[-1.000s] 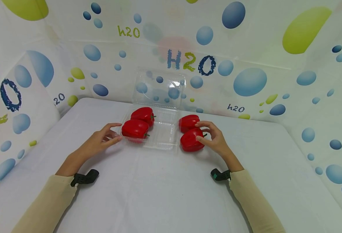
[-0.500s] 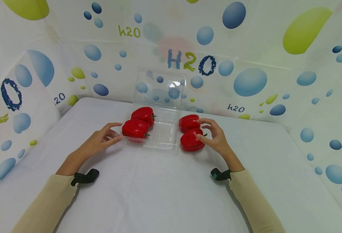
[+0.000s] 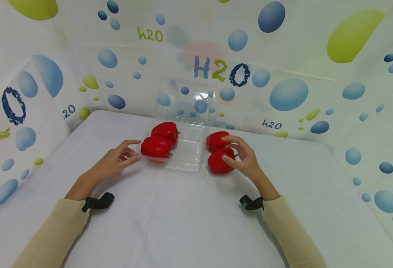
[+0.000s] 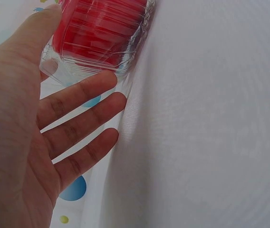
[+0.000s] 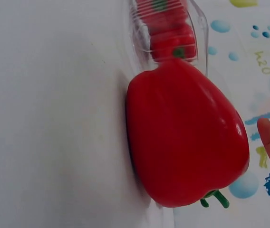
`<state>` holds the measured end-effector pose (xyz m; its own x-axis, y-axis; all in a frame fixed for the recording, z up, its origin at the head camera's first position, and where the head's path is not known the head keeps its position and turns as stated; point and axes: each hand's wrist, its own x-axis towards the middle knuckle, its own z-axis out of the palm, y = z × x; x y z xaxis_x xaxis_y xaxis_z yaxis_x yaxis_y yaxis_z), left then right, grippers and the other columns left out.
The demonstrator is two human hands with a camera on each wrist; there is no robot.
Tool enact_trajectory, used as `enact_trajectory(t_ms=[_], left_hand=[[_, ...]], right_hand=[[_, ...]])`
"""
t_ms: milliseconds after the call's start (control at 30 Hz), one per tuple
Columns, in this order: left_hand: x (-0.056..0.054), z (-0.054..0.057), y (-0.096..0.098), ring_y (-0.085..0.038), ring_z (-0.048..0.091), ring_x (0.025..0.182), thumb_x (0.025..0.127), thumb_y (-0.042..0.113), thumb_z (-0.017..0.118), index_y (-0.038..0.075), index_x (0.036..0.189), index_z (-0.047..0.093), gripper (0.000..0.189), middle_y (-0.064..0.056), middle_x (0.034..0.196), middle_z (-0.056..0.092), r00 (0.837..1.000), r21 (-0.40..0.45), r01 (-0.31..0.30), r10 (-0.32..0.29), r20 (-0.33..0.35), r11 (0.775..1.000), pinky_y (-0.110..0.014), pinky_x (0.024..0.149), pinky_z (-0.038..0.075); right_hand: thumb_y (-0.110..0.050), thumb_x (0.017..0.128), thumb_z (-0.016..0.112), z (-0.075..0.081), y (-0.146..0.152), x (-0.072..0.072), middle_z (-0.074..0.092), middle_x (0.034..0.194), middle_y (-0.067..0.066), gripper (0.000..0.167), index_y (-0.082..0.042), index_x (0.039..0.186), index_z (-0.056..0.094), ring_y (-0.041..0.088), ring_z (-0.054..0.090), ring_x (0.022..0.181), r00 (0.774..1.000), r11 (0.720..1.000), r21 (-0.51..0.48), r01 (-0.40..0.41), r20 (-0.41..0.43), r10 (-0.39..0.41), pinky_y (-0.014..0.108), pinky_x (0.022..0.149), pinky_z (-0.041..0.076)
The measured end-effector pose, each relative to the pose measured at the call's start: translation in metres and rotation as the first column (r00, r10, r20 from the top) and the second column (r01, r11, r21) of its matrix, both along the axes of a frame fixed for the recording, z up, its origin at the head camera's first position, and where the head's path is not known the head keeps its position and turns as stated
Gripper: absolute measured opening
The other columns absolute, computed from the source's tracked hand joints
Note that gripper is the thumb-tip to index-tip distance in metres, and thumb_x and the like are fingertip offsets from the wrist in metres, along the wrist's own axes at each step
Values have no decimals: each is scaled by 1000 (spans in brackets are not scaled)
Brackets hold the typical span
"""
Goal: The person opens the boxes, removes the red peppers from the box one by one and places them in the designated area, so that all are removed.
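A clear plastic clamshell box (image 3: 190, 150) lies with its lid (image 3: 183, 99) raised at the back. On its left side sit two red bell peppers, the near one (image 3: 156, 147) in front of the far one (image 3: 164, 131). My left hand (image 3: 111, 160) touches the box's left edge with thumb and index finger; the other fingers (image 4: 85, 118) spread loosely below. Outside the box, to its right, stand two more peppers, a rear one (image 3: 215, 142) and a front one (image 5: 187, 137). Over these hovers my right hand (image 3: 246, 158), fingers relaxed and parted, apart from the front pepper.
A white cloth covers the table (image 3: 183, 219). Behind and at both sides rises a white curtain (image 3: 303, 44) printed with blue and green drops. Dark camera mounts (image 3: 99, 202) sit on both wrists.
My right hand has shifted slightly left over the front pepper. The left hand stays at the box's edge. The peppers and box have not moved.
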<state>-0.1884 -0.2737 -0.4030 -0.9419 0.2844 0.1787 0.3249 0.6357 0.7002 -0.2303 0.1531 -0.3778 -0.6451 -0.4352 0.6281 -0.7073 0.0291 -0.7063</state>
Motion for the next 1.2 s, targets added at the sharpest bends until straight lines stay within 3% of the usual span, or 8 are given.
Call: enact_trajectory(t_ms=[333, 633, 833, 1067, 1200], left_hand=[[-1, -1, -1, -30, 64, 103, 96, 27, 62, 12, 144, 37, 57, -15, 114, 66, 1000, 2, -10, 10, -4, 1000, -38, 89, 52], [-1, -1, 0, -32, 62, 105, 96, 27, 62, 12, 145, 35, 58, -17, 117, 66, 1000, 9, -7, 7, 11, 1000, -50, 91, 52], [-1, 1, -2, -33, 62, 107, 96, 28, 62, 13, 145, 35, 58, -16, 117, 66, 1000, 4, -7, 7, 0, 1000, -52, 91, 51], [0, 1, -1, -33, 62, 107, 97, 27, 61, 13, 145, 34, 57, -17, 117, 66, 1000, 3, -4, 4, 13, 1000, -51, 92, 51], [0, 0, -1, -33, 61, 108, 97, 27, 61, 13, 145, 34, 58, -18, 117, 66, 1000, 5, -5, 5, 24, 1000, -51, 92, 51]], right_hand=[[9, 75, 70, -2, -13, 7, 51, 133, 19, 61, 3, 131, 47, 22, 48, 124, 997, 999, 36, -32, 73, 29, 38, 91, 54], [7, 79, 70, -7, -20, 9, 50, 130, 22, 56, 6, 130, 46, 36, 48, 120, 994, 996, 31, -86, 69, 84, 42, 90, 55], [5, 79, 70, -4, -31, 8, 51, 128, 23, 55, 7, 129, 47, 28, 50, 120, 994, 995, 11, -95, 56, 95, 53, 90, 52], [4, 82, 70, -9, -42, 5, 52, 126, 26, 50, 10, 126, 48, 22, 51, 119, 993, 993, -25, -116, 31, 117, 42, 95, 52], [5, 82, 69, -10, -48, 5, 52, 123, 28, 47, 11, 124, 49, 24, 53, 116, 992, 992, -47, -117, 37, 119, 39, 93, 53]])
